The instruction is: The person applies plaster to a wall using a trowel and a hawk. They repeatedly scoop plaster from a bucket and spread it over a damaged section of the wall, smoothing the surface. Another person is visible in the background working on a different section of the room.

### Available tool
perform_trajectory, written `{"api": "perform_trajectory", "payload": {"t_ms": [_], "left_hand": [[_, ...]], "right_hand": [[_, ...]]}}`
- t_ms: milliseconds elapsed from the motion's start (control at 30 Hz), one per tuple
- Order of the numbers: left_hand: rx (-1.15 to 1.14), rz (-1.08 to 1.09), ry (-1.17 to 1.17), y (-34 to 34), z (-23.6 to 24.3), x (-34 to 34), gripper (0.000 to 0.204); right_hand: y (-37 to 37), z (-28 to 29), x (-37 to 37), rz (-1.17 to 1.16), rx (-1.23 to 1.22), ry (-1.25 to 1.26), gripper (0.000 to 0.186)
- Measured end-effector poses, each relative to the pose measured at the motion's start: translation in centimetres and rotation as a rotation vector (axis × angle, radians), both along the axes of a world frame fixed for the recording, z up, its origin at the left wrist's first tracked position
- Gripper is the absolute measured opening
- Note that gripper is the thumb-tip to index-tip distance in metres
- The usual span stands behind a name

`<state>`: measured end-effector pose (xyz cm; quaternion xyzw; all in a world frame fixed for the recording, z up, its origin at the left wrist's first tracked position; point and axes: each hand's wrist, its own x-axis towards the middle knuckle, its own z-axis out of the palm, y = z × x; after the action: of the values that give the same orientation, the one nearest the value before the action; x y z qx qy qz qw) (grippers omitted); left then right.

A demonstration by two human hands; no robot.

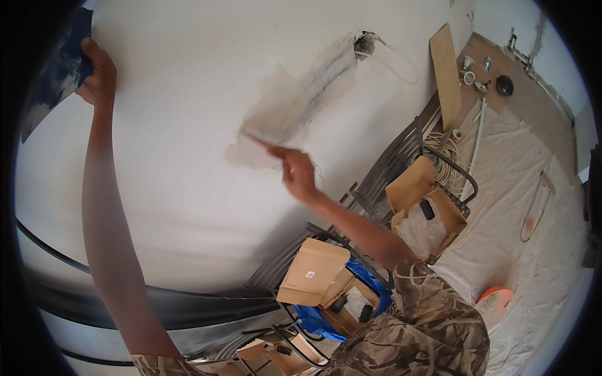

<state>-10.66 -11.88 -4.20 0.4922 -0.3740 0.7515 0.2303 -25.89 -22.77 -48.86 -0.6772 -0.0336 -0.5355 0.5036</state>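
Note:
At the upper left, my left hand (100, 72) is closed on a wide filling knife (59, 75), dark blue with pale filler smeared over it. My right hand (298, 172) is closed before the white wall (182, 119). From its fingers a thin reddish-brown tool (256, 139) reaches to the wall, blurred and seen edge-on, so its exact kind is unclear. It meets the lower left end of a beige filler patch (279, 100). That patch runs diagonally up to a round hole (364, 46), out of which a loop of white cable (407, 62) hangs.
Below the wall stand metal chairs (392, 153) bearing open cardboard boxes (320, 269). Plastic sheeting (501, 207) covers the floor at right. A coil of cable (442, 160), a leaning board (445, 78), lamp fittings (468, 76) and an orange object (495, 301) are there too.

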Motion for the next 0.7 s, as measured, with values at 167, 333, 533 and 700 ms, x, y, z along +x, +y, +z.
{"api": "perform_trajectory", "payload": {"t_ms": [167,333,533,700], "left_hand": [[-0.005,0.000,0.079,1.3,0.7,0.8,0.055],[-0.076,-0.099,0.396,-0.9,-0.6,-1.9,0.071],[0.031,-0.023,0.209,0.8,-0.5,-1.3,0.065],[0.004,-0.031,0.204,0.0,-0.5,-0.5,0.058]], "right_hand": [[-11.0,5.6,3.7,-0.343,0.135,-0.074,0.023],[-8.6,3.4,3.6,-0.327,-0.062,-0.079,0.034],[-5.2,-2.1,0.4,-0.023,-0.082,0.013,0.029],[-15.0,-5.8,2.9,0.136,0.662,0.022,0.016]]}}
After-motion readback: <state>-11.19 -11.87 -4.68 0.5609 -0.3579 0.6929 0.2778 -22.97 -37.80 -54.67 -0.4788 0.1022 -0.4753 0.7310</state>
